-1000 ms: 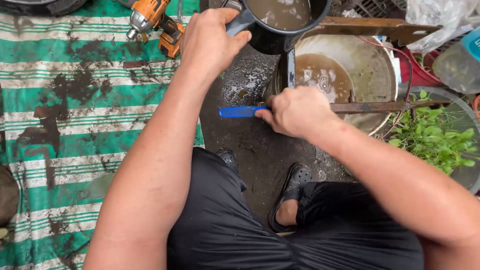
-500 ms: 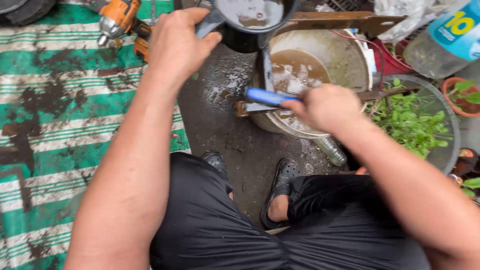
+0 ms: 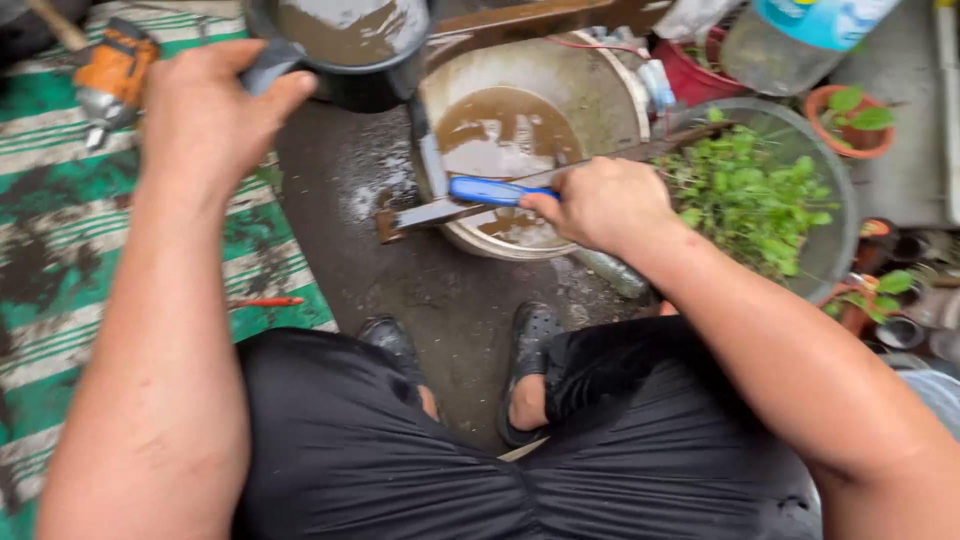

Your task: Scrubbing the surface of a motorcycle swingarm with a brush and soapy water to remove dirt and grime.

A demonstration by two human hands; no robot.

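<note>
My right hand point(image 3: 600, 205) grips the blue plastic handle point(image 3: 495, 190) tight, over the round grey basin of brown water point(image 3: 620, 100). My left hand point(image 3: 205, 115) is closed on the handle of the dark pot of muddy water point(image 3: 345, 40), above the basin's left rim.

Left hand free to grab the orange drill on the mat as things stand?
Probably not. The left hand is closed on the handle of the dark pot of muddy water. The orange drill lies close beside it on the striped mat, unobstructed, but that hand is occupied.
</note>
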